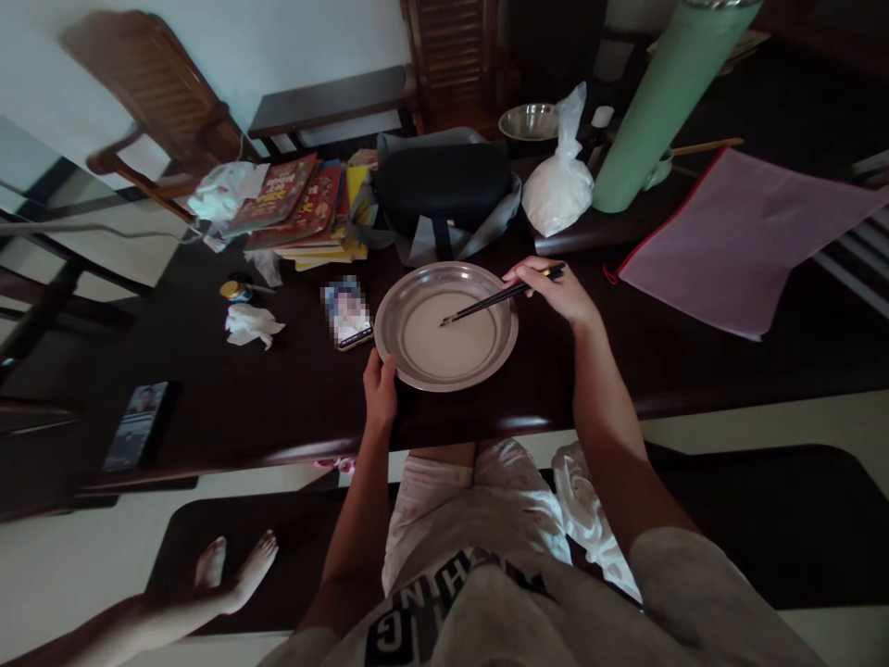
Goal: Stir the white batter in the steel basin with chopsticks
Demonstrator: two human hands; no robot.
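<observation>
Metal dish [389, 324] sits on the dark table [292, 394] near its front edge — the left hand [381, 387] grasps the dish's rim. The right hand [547, 283] holds black chopsticks [490, 302], their tips down at the dish's cloudy liquid [448, 350].

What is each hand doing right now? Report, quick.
Left hand: holding the rim of the metal bowl.
Right hand: closed around the black chopsticks, tips over the bowl.
</observation>
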